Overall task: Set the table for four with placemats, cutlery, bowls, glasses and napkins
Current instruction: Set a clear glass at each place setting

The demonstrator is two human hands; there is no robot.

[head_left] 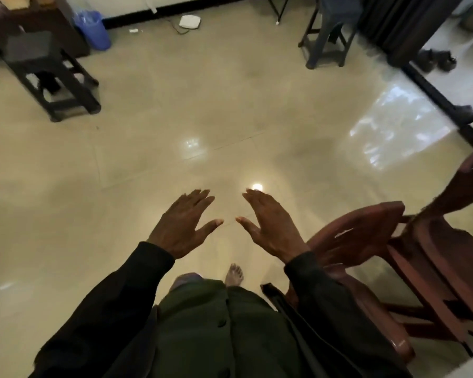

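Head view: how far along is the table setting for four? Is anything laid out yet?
Done: nothing that shows; no table, placemats, cutlery, bowls, glasses or napkins are in view. In hand: nothing; the left hand and right hand are spread open and empty above the tiled floor, beside the stacked brown chairs. Left: judging by this view, the whole job, all four settings.

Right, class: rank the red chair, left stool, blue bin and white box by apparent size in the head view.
Largest first:
1. red chair, though nearness to the camera inflates it
2. left stool
3. blue bin
4. white box
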